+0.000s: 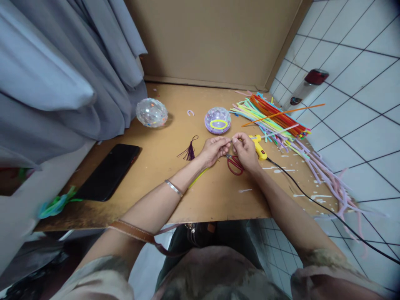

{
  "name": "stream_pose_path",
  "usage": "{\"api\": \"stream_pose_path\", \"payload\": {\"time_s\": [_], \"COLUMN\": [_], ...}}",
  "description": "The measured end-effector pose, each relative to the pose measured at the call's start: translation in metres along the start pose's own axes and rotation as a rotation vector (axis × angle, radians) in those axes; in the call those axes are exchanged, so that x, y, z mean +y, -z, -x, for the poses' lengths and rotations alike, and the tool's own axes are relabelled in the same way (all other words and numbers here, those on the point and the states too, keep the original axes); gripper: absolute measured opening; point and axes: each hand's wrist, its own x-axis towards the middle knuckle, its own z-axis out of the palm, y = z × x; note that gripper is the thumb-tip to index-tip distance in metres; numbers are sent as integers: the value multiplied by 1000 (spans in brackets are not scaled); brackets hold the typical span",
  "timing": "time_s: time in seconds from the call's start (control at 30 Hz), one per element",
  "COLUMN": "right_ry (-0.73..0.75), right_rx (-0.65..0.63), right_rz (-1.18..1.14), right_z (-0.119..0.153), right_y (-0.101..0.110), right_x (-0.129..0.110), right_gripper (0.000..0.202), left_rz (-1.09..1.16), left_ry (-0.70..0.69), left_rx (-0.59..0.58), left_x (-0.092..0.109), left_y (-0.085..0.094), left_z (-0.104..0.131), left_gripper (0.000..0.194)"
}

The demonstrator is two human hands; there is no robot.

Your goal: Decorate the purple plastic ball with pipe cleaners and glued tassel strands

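Observation:
My left hand (215, 151) and my right hand (245, 151) meet over the middle of the table, thumbs and fingers pinched. Between their fingertips is something small and dark, too small to name. Scissors with red handles (238, 165) lie under and between the hands. A yellow glue gun (260, 149) rests just right of my right hand. Beyond the hands sits a clear, purple-rimmed dome (215, 114) with a yellow loop (218, 127) at its front. Left of my left hand lies a dark purple tassel (189, 153). A thin yellow stem (197, 179) runs beneath my left wrist.
A clear speckled ball (151, 112) stands back left, near a grey curtain (109, 75). A black phone (108, 173) lies left. Bundled coloured pipe cleaners (271, 114) fill the back right. The glue gun's black cord (300, 189) trails off right, past a tiled wall (368, 108).

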Motion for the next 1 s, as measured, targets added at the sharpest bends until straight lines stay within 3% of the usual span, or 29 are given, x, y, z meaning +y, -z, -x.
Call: {"api": "stream_pose_path", "payload": {"time_s": [0.17, 0.47, 1.0], "right_ry": [10, 30, -42], "right_rx": [22, 34, 24], "right_rz": [23, 86, 13], "right_z": [-1, 0, 1], "right_y": [1, 1, 1], "right_x": [0, -1, -3], "right_gripper": [32, 25, 35], "left_rz": [23, -64, -57], "left_ry": [45, -22, -11], "left_rx": [6, -33, -16], "left_x": [-1, -8, -6], "left_y": [1, 3, 4], "left_z": [-1, -3, -2], "left_gripper": [14, 29, 21]}}
